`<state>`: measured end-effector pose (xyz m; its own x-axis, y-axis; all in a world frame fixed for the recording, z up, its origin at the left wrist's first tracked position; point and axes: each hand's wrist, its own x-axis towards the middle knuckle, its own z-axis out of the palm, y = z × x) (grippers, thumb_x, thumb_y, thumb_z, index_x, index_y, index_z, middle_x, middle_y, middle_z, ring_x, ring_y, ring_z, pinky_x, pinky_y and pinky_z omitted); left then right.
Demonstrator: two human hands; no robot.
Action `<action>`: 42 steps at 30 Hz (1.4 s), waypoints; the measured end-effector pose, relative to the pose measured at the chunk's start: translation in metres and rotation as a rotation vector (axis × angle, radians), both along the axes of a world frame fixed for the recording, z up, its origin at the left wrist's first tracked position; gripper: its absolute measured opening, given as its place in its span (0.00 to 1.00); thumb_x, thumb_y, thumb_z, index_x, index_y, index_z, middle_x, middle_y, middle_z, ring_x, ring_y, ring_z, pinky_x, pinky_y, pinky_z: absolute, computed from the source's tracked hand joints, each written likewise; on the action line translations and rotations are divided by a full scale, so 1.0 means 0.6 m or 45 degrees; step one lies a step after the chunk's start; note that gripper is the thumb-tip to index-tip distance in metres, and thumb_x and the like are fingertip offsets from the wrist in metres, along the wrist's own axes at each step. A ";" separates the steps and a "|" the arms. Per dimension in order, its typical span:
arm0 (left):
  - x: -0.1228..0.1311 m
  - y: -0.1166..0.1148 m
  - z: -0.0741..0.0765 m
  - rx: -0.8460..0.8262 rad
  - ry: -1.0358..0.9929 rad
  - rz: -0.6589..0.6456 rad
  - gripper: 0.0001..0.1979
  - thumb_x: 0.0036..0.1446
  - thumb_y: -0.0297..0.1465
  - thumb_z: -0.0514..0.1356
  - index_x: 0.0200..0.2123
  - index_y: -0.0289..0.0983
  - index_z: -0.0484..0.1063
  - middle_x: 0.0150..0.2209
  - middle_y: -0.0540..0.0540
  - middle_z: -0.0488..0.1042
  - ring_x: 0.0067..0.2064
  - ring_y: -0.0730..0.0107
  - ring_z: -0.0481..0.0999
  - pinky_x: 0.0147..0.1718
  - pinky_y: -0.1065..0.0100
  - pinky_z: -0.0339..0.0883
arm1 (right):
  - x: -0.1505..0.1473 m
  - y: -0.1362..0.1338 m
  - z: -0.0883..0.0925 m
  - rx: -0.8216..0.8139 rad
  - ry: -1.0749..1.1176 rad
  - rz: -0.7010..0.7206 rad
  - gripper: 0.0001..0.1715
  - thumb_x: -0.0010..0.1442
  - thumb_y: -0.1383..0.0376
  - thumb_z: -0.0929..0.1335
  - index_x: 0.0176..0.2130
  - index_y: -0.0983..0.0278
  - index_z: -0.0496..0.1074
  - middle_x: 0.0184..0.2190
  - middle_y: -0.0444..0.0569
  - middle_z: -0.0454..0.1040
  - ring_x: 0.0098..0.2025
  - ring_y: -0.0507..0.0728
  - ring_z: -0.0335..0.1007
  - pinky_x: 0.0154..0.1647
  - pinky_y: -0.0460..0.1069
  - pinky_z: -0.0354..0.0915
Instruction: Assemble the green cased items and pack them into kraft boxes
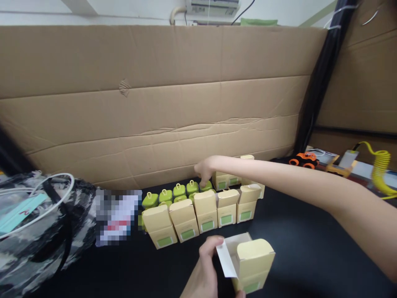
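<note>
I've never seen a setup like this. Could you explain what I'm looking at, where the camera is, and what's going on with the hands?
There is no machine here: these are a person's two bare hands. The single picture comes from a camera worn on the head, looking forward and down.

On the black surface stand a front row of five cream boxes with green labels, and more boxes behind them on the right. Behind the row's left part are green containers with little loops on top. A cardboard wall rises at the back.

The left hand holds an open box, its white inside showing. The right hand reaches over the boxes to the green containers; whether it grips one, I can't tell.
</note>
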<state>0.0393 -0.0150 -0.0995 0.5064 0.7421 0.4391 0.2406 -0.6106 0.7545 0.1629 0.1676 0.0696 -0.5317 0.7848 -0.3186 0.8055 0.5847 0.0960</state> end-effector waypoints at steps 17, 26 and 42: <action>0.004 0.012 0.016 0.228 -0.062 0.004 0.42 0.39 0.19 0.58 0.57 0.45 0.44 0.57 0.37 0.53 0.56 0.52 0.63 0.43 0.59 0.69 | -0.017 0.036 -0.026 -0.222 -0.252 -0.077 0.17 0.63 0.61 0.65 0.50 0.66 0.66 0.48 0.51 0.69 0.45 0.59 0.69 0.43 0.57 0.68; -0.008 0.012 0.048 0.486 0.221 -0.135 0.33 0.47 0.19 0.57 0.54 0.46 0.50 0.61 0.36 0.44 0.52 0.58 0.67 0.44 0.58 0.69 | 0.012 -0.009 0.024 0.296 0.101 -0.049 0.18 0.61 0.60 0.67 0.47 0.67 0.68 0.45 0.52 0.70 0.45 0.59 0.69 0.46 0.58 0.66; -0.006 -0.001 0.038 0.138 0.220 0.017 0.27 0.56 0.28 0.57 0.58 0.50 0.55 0.41 0.46 0.71 0.36 0.65 0.78 0.32 0.68 0.75 | 0.131 -0.287 -0.085 -0.087 1.575 0.124 0.29 0.55 0.67 0.68 0.55 0.60 0.58 0.47 0.49 0.67 0.45 0.54 0.68 0.44 0.48 0.65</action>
